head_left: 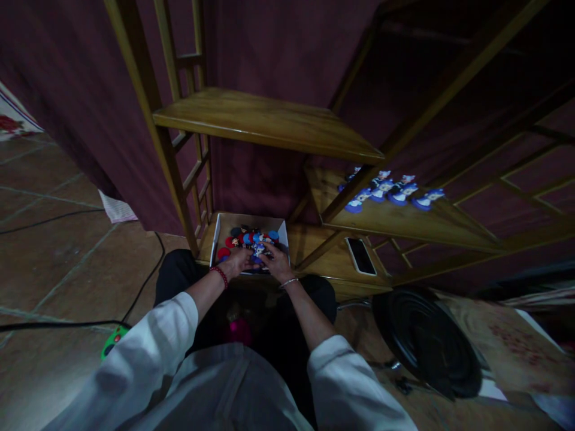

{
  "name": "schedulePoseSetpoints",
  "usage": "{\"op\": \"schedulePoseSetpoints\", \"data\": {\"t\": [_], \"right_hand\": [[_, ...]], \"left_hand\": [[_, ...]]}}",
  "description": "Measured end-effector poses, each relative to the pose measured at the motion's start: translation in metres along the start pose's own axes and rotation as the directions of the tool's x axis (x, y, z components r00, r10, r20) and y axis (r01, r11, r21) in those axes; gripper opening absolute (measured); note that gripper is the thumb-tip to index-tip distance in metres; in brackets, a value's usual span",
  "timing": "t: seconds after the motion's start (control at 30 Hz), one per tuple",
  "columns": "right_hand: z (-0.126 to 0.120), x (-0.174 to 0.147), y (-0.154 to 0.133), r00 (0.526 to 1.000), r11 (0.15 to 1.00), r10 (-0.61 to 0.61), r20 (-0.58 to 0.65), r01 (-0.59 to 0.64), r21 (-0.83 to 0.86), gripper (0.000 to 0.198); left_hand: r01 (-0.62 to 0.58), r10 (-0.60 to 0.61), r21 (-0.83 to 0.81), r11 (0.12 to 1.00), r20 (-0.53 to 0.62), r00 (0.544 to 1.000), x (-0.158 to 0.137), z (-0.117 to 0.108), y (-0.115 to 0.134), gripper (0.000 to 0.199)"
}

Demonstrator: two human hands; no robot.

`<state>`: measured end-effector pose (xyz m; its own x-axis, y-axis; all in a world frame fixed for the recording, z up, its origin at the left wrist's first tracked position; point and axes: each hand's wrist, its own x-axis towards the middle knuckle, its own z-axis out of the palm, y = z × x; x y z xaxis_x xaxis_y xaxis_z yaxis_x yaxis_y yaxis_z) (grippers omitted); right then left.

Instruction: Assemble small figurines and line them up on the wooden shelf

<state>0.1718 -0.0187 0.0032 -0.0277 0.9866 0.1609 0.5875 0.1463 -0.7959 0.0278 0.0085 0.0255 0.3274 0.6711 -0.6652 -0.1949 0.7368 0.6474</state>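
Over the front part of a white-edged box (287,244), both hands meet at a small blue-and-white figurine (259,248) with a purple-blue base. My right hand (275,262) grips it from the right, thumb and fingers closed about it. From the left, my left hand (238,262) has its fingers curled in at the figurine's lower part; its fingertips are partly hidden. Inside the box, just beyond the hands, lie several small figurines (247,238) with red, blue and dark parts. A red round base (223,253) shows beside my left hand.
The box stands on a low wooden shelf (309,245), with a phone (360,256) to the right. Several blue-and-white figurines (381,187) stand on a higher shelf. Another board (265,120) and slanting posts frame the space. A black round seat (426,341) is at right, a cable (148,275) at left.
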Motion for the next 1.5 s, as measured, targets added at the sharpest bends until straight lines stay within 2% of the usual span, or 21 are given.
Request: {"op": "schedulePoseSetpoints", "data": {"t": [0.27,0.57,0.8,1.17,1.37,1.5], "right_hand": [[0.0,-0.002,0.001,1.0,1.0,-0.017,-0.02,0.017,-0.001,0.039],[0.001,-0.008,-0.002,0.997,0.994,-0.071,0.029,0.073,-0.084,0.035],[0.0,-0.005,0.0,0.996,0.99,-0.052,0.066,0.06,-0.124,0.036],[-0.001,-0.003,-0.002,0.997,0.983,-0.046,0.058,0.055,-0.173,0.035],[-0.008,-0.001,-0.012,0.985,0.966,-0.145,0.097,0.162,-0.202,0.031],[-0.012,-0.001,-0.014,0.963,0.947,-0.215,0.161,0.246,-0.205,0.031]], "left_hand": [[-0.026,0.026,0.021,0.999,-0.005,1.0,-0.007,0.002,-0.001,0.01],[-0.025,0.025,0.007,1.0,-0.041,0.999,0.001,-0.003,-0.005,0.012],[-0.024,0.025,0.011,1.0,-0.057,0.998,0.002,-0.002,-0.005,0.013],[-0.02,0.022,0.033,0.999,-0.052,0.998,-0.002,-0.001,-0.005,0.013],[-0.002,0.003,0.008,1.0,-0.096,0.995,0.0,-0.001,-0.006,0.008],[0.027,-0.026,0.02,0.999,-0.064,0.998,0.001,0.0,-0.007,0.009]]}}
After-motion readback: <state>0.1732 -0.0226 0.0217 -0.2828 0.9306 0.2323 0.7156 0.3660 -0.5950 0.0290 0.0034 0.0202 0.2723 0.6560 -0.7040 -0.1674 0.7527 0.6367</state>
